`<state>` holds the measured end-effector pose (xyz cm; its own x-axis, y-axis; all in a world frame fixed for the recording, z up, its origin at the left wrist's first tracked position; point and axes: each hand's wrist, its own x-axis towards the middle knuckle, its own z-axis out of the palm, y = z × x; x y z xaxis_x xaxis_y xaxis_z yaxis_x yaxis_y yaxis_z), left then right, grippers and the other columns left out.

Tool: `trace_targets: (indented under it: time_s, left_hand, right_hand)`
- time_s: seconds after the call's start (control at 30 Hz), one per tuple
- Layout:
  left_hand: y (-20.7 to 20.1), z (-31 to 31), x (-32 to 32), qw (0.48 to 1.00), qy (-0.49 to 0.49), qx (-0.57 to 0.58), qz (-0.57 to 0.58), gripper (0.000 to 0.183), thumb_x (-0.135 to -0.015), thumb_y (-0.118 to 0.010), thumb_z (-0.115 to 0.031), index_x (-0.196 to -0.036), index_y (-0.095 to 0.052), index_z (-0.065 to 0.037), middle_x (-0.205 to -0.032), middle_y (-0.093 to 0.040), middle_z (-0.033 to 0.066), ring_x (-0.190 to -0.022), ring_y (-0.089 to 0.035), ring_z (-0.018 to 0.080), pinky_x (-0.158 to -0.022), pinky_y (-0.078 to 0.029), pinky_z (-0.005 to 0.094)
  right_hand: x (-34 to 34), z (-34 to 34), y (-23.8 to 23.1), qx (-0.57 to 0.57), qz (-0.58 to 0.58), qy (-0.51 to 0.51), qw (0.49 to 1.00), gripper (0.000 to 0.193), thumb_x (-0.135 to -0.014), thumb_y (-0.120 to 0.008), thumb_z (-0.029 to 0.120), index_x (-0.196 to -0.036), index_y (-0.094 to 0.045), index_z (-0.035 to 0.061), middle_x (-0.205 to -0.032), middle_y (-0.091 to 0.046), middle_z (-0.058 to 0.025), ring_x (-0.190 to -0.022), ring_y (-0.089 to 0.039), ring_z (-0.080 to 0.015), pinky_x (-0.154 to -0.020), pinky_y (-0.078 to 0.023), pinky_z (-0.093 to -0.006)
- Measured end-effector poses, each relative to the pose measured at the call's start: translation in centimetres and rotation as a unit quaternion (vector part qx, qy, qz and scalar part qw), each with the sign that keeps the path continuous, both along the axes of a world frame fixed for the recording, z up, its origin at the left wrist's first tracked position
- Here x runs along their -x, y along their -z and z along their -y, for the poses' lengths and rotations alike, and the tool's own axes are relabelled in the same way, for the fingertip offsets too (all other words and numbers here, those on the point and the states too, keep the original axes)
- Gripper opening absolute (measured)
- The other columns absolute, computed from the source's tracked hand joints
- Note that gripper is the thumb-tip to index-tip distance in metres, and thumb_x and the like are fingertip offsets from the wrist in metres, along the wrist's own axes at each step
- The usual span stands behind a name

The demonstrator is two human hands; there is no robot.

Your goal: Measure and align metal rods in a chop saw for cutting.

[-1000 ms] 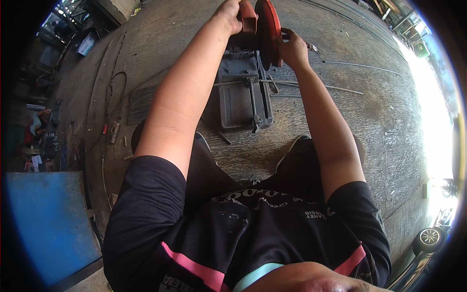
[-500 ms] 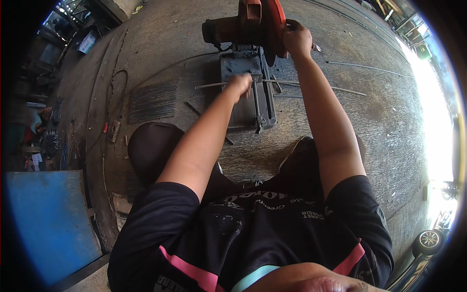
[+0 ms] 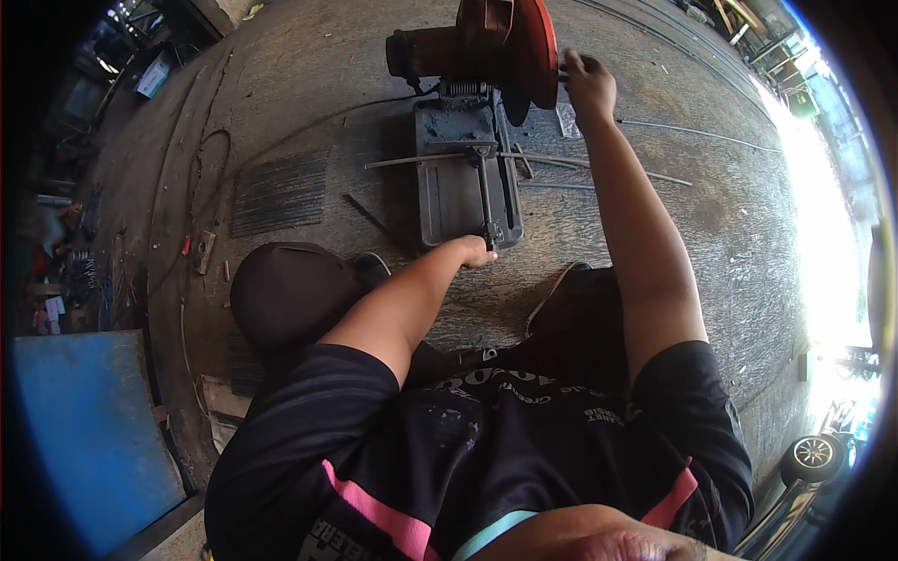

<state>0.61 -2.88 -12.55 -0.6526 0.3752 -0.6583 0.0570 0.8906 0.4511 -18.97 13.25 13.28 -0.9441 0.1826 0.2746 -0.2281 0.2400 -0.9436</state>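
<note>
A chop saw stands on the floor before me, with a red blade guard (image 3: 535, 56) above a grey base (image 3: 449, 201). Across the base lies a thin metal rod (image 3: 398, 163), passing through the vise, whose long screw (image 3: 485, 187) runs toward me. My left hand (image 3: 475, 251) is closed at the vise handle (image 3: 490, 236) on the base's near end; the fingers are partly hidden. My right hand (image 3: 589, 89) is beside the guard's right edge, its fingers apart and nothing visible in them. Whether a fingertip touches the guard I cannot tell.
Left of the saw lies a row of dark cut rods (image 3: 281, 194), with a single dark bar (image 3: 372, 217) nearer the base. A cable (image 3: 309, 136) trails across the floor. A blue panel (image 3: 94, 430) is at lower left. Long rods (image 3: 697, 136) lie to the right.
My left hand has come from the middle of the saw base to the vise handle at its near end. My right hand has loosened from the guard's edge and shifted slightly right.
</note>
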Motion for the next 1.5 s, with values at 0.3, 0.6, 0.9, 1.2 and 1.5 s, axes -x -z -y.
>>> trace_targets:
  time_s: [0.3, 0.6, 0.9, 1.2, 1.5]
  left_hand:
    - [3.0, 2.8, -1.1, 0.972, -0.119, 0.066, 0.192, 0.029, -0.08, -0.053, -0.019, -0.099, -0.069, -0.004, -0.109, -0.065, 0.0164, -0.095, -0.065, 0.0257, -0.078, -0.052, 0.0386]
    - [-1.4, 1.1, -0.9, 0.988, -0.067, 0.127, 0.051, 0.041, -0.084, -0.054, -0.036, -0.111, -0.065, -0.007, -0.12, -0.06, 0.0137, -0.111, -0.057, 0.0285, -0.092, -0.047, 0.0409]
    - [-1.6, 3.5, 0.4, 0.963, -0.185, 0.181, 0.081, 0.034, -0.082, -0.054, -0.021, -0.11, -0.065, -0.007, -0.121, -0.059, 0.0127, -0.113, -0.057, 0.0287, -0.091, -0.047, 0.039]
    - [-2.5, 3.9, 0.7, 0.953, -0.273, 0.088, 0.097, 0.042, -0.086, -0.049, -0.032, -0.117, -0.061, -0.006, -0.13, -0.052, 0.0153, -0.121, -0.049, 0.0315, -0.096, -0.044, 0.0445]
    - [-2.0, 1.7, -2.0, 0.969, -0.216, 0.119, 0.013, 0.059, -0.09, -0.037, -0.049, -0.123, -0.055, -0.003, -0.127, -0.053, 0.0182, -0.118, -0.051, 0.0316, -0.097, -0.042, 0.042]
  right_hand:
    - [-6.4, -8.1, 18.8, -0.604, 0.418, -0.313, 0.602, 0.024, -0.09, -0.054, 0.025, -0.097, -0.064, 0.0043, -0.086, -0.068, -0.0119, -0.075, -0.068, -0.0241, -0.061, -0.056, -0.0337]
    - [-12.5, -2.4, 31.9, -0.727, 0.122, -0.582, 0.342, 0.011, -0.077, -0.056, 0.008, -0.085, -0.064, 0.0049, -0.081, -0.065, -0.0153, -0.073, -0.065, -0.0268, -0.064, -0.053, -0.0372]
    - [-14.9, -0.6, 22.0, -0.505, 0.34, -0.594, 0.526, 0.023, -0.081, -0.054, 0.003, -0.102, -0.062, 0.0046, -0.097, -0.065, -0.0148, -0.085, -0.065, -0.0235, -0.067, -0.052, -0.039]
    - [-14.4, -2.5, 19.2, -0.366, 0.565, -0.576, 0.463, 0.031, -0.086, -0.053, 0.008, -0.114, -0.063, 0.0156, -0.124, -0.056, -0.0124, -0.102, -0.061, -0.0251, -0.075, -0.054, -0.0422]
    - [-12.9, -3.1, 28.1, -0.705, 0.072, -0.609, 0.356, 0.034, -0.069, -0.053, 0.003, -0.099, -0.069, 0.0083, -0.086, -0.068, -0.0141, -0.071, -0.065, -0.0292, -0.065, -0.055, -0.0381]
